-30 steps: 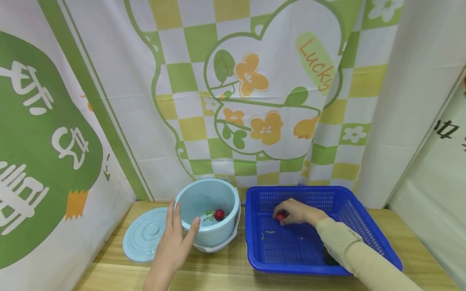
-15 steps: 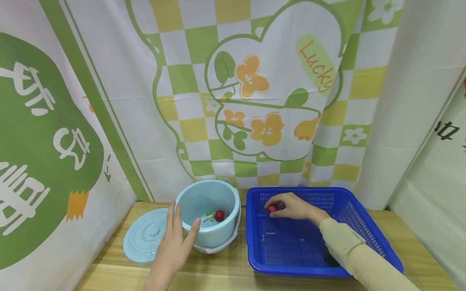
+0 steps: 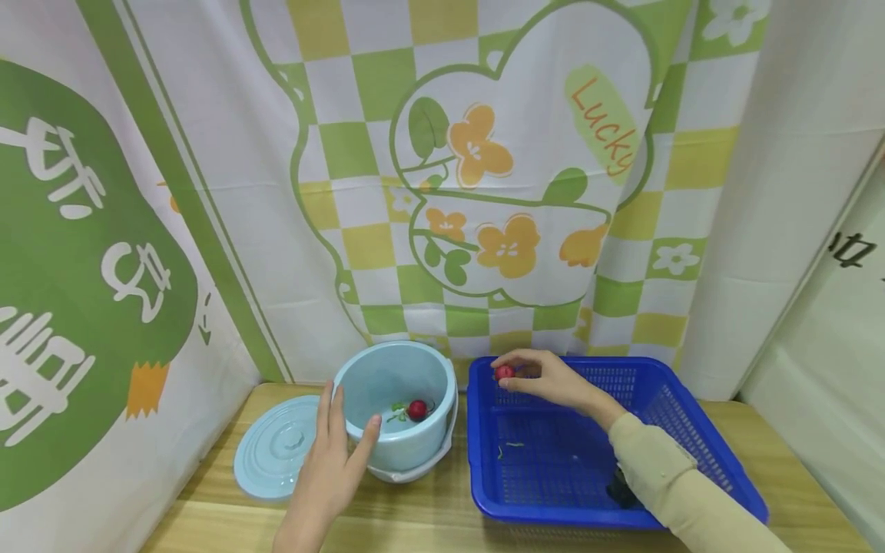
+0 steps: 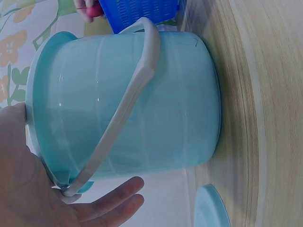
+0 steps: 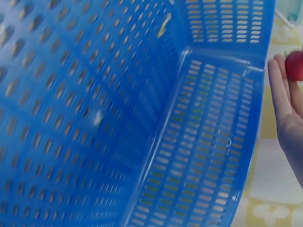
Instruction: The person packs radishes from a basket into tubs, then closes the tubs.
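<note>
My right hand [image 3: 553,378] pinches a red radish [image 3: 504,373] between thumb and fingers, above the back left corner of the blue plastic basket [image 3: 478,468]. In the right wrist view the same radish [image 5: 295,66] shows at the right edge, beyond the basket wall. My left hand [image 3: 325,457] lies against the left and near rim of a light blue bucket [image 3: 408,455], its fingers straight. In the left wrist view the thumb touches the bucket rim and two fingers extend beside the wall. Inside the bucket lies another red radish [image 3: 418,409] with green leaves.
A round light blue lid [image 3: 266,457] lies on the wooden table [image 3: 415,518] left of the bucket. Small leaf scraps [image 3: 513,444] are on the basket floor. A black object [image 3: 621,488] shows beside the right sleeve. A patterned curtain [image 3: 442,311] hangs behind.
My right hand has lifted the radish from inside the basket, moving up and left to the level of its back rim. The left hand and bucket stay in place.
</note>
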Tool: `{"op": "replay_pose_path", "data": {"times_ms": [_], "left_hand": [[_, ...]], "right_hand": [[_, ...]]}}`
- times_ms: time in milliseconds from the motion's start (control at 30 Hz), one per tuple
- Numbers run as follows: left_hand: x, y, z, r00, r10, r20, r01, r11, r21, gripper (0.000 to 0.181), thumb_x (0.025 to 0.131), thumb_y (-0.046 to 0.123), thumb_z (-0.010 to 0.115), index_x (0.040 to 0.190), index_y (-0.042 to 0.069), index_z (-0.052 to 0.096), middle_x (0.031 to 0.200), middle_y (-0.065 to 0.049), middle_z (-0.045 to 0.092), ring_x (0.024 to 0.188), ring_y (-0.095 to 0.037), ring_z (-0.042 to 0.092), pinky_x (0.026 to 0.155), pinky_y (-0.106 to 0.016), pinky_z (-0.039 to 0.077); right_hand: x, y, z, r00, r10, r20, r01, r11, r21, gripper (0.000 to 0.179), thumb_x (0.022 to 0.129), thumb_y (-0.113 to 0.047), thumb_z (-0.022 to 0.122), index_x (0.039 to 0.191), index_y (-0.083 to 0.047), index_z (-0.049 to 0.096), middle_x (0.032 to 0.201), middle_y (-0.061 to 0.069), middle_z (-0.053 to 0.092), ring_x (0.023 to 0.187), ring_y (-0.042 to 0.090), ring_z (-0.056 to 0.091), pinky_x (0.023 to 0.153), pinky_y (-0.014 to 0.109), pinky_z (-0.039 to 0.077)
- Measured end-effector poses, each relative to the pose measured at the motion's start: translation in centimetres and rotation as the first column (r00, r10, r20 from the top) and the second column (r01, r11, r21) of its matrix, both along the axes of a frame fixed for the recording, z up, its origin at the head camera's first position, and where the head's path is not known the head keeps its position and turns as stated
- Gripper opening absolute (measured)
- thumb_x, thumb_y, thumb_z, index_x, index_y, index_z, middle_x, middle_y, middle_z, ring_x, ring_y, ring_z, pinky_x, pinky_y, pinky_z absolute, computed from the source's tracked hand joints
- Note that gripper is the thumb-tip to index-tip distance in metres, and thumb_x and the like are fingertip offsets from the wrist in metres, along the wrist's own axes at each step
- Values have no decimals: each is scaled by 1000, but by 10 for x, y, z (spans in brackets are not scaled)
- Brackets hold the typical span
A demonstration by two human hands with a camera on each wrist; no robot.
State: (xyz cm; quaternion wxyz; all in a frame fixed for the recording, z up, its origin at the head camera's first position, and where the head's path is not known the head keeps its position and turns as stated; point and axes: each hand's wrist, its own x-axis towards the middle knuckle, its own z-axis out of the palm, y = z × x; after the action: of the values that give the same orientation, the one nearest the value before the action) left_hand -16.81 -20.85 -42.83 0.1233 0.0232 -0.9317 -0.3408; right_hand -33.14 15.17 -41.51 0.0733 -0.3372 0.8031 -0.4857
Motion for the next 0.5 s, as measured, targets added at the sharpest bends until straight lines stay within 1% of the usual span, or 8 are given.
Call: {"op": "replay_pose_path", "data": {"times_ms": [67,167,333,433,500], "left_hand": [[0,0,0,1000,2,1,-2,1000,2,94,107,68,40,171,9,5,178,-3,-9,147,-53,38,107,-72,43],[0,0,1,1000,4,5,-4,1000,4,94,107,68,40,171,8,5,178,-4,-9,146,-54,39,106,-72,44],[0,-1,1,1000,4,3,-4,1000,4,93,107,67,40,171,8,6,178,-4,-8,144,-54,41,106,-72,45],[-1,0,0,1000,3,5,-4,1000,4,94,107,68,40,171,8,6,178,-4,-9,145,-54,40,106,-72,44],[-1,0,0,1000,2,8,-2,1000,6,94,107,68,40,171,8,6,178,-4,-9,146,-54,39,106,-72,43]], "right_hand": [[3,-3,3,999,-21,34,23,999,-49,40,101,-19,75,136,-1,68,125,13,73,114,28,71,95,30,57],[7,-9,6,996,-19,91,31,991,-133,41,101,-16,75,137,1,66,128,17,72,115,26,71,97,32,58],[14,-19,12,984,43,173,7,960,-280,42,101,-12,73,139,2,63,133,29,66,116,24,72,100,40,58],[16,-24,16,980,74,184,-12,947,-322,43,102,-10,72,141,5,60,134,31,65,116,25,72,102,46,57],[17,-27,19,981,78,175,-17,945,-326,44,102,-11,73,141,4,60,133,28,66,116,26,72,101,46,57]]}}
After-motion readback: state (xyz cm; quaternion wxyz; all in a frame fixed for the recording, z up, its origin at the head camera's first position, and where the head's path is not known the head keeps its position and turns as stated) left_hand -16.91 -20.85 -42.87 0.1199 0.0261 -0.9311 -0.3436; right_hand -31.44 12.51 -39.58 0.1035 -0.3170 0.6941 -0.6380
